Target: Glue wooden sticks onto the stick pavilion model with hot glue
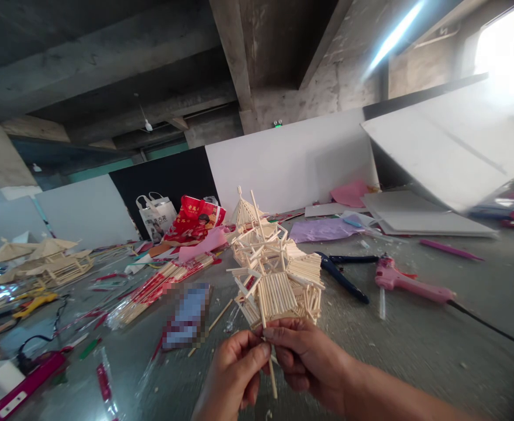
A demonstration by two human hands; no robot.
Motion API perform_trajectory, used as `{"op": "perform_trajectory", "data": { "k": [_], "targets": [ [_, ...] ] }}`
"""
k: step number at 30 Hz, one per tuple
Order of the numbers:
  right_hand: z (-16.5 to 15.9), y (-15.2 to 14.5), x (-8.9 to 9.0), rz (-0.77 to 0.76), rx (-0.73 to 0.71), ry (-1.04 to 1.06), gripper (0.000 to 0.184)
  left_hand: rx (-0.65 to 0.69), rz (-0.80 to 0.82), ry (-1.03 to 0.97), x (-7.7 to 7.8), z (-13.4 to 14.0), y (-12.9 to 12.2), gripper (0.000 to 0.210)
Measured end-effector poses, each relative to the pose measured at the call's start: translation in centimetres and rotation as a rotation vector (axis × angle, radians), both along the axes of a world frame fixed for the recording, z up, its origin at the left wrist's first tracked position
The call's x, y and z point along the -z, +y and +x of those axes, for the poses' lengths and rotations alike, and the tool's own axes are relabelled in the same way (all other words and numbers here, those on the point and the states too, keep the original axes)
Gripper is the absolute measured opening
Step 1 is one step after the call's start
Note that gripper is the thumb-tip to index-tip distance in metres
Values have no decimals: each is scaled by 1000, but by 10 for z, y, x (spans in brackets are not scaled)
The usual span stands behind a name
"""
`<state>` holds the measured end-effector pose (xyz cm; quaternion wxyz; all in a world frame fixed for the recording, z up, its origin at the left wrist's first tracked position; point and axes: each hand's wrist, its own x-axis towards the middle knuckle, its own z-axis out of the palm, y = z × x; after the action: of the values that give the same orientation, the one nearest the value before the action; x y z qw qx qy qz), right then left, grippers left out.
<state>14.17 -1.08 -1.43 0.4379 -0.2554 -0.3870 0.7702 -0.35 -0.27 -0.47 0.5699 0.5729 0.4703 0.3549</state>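
Two hands are seen in the head view, low at centre: the left hand [234, 374] and right hand [303, 362] are both pinched on a thin wooden stick [271, 365], held just below the stick-built model house [274, 275] standing on the table [414, 345]. Fitting a stick appears to be the step in hand; careful alignment against the model's lower edge is called for. A pink glue gun [410, 283] lies well apart, to the right.

Single head-worn view, no second view to overlap with. It looked forward and only slightly down across the grey worktable [414, 339], pitched high enough to take in the concrete ceiling beams [239, 52]. Both hands sat very close at the bottom edge: left hand [233, 377], right hand [309, 362]. The white partition boards [292, 158] stood at the far side.
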Motion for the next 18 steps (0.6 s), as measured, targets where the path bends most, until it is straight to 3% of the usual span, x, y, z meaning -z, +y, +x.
{"op": "perform_trajectory", "data": {
  "k": [18],
  "targets": [
    [2, 0, -1, 9, -16, 35, 24, -5, 0, -36, 0, -1, -4, 33]
  ]
}}
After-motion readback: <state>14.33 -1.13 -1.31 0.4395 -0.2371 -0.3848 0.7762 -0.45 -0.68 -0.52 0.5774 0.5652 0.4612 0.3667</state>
